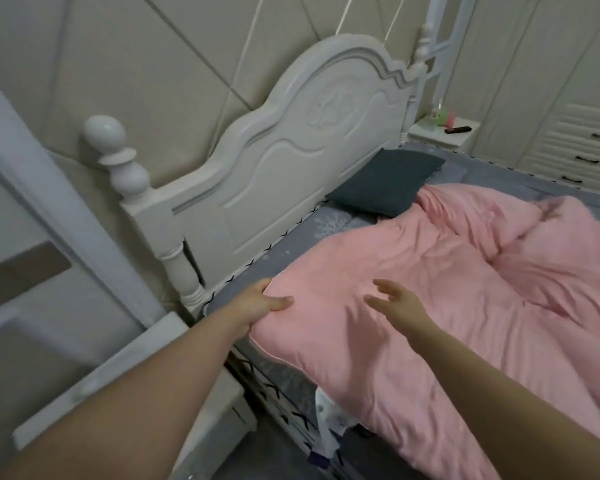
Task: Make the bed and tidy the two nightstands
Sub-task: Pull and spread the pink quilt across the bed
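The pink duvet (pixel 430 299) lies rumpled across the bed, its near head-end corner by the bed's near edge, short of the headboard (pixel 284 168). The left hand (pixel 257 306) grips that corner, thumb on top and fingers curled under the fabric. The right hand (pixel 399 301) hovers just above the duvet with fingers spread and holds nothing. The duvet looks soft, puffy and light; it will likely sag and fold, so a hold at corners or along the hem should serve best. A dark grey pillow (pixel 385 181) rests against the headboard, touching the duvet's far bunched part. The far nightstand (pixel 465 135) carries a dark remote and small bottles; the near nightstand (pixel 125 368) stands beside the left forearm
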